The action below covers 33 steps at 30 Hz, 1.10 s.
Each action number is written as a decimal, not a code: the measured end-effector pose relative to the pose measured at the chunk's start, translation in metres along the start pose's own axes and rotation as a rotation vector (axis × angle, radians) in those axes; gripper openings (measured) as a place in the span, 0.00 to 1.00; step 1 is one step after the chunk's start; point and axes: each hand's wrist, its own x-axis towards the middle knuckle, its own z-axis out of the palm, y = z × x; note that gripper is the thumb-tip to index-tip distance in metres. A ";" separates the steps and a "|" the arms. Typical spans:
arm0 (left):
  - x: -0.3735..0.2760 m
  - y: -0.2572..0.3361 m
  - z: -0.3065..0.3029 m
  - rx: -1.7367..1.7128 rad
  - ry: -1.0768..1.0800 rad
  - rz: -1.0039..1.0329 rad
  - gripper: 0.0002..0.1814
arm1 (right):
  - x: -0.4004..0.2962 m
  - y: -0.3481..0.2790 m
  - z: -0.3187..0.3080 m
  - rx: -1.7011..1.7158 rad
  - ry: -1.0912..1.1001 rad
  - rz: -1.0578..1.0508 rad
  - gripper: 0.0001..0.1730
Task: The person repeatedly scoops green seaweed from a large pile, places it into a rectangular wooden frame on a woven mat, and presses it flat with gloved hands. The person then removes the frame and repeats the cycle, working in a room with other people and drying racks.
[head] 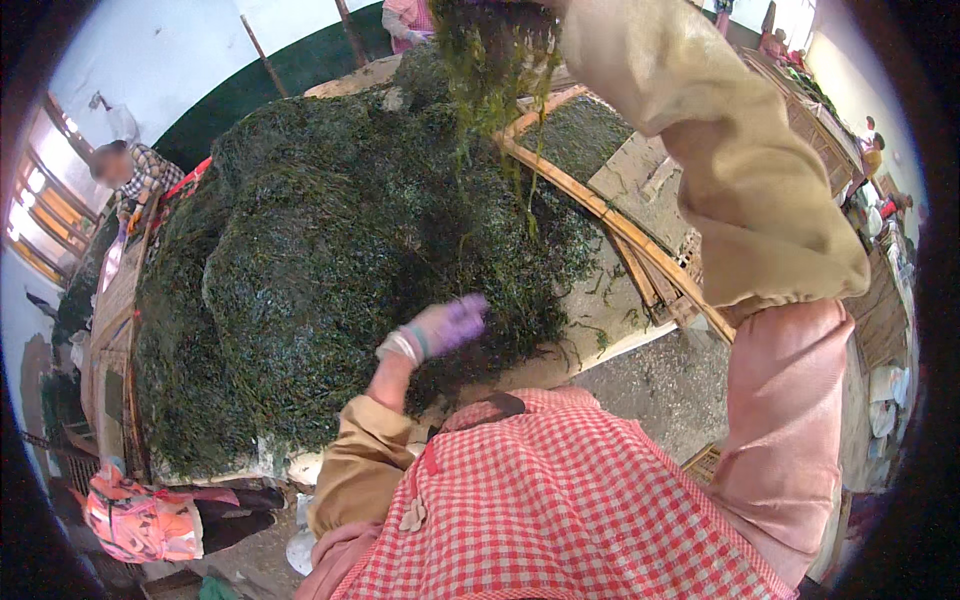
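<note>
A large heap of dark green seaweed-like plant matter (322, 247) covers the table before me. My left hand (446, 328), in a purple-tipped glove, is over the near edge of the heap; it is blurred, and whether it grips any strands cannot be told. My right arm reaches up to the top of the view. A hanging clump of wet green-brown strands (495, 67) dangles beside its cuff, above the far right of the heap. My right hand is mostly hidden there by the sleeve, the clump and the frame's edge.
A bamboo-edged frame (622, 225) lies right of the heap, with more green matter (577, 135) behind it. The pale table edge (622, 349) runs near me. Co-workers stand at the left (142, 176), lower left (142, 517) and far side (407, 22). More work tables line the right wall.
</note>
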 end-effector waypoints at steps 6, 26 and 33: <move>-0.010 0.111 -0.118 0.279 0.256 -0.493 0.25 | -0.029 -0.034 0.037 0.003 -0.126 -0.276 0.16; 0.104 0.112 -0.044 -1.578 -0.140 0.052 0.50 | -0.116 -0.067 0.078 0.507 -0.460 -0.106 0.24; 0.065 0.098 -0.040 -0.942 0.064 -0.344 0.26 | -0.192 -0.069 0.191 0.810 -0.826 0.259 0.25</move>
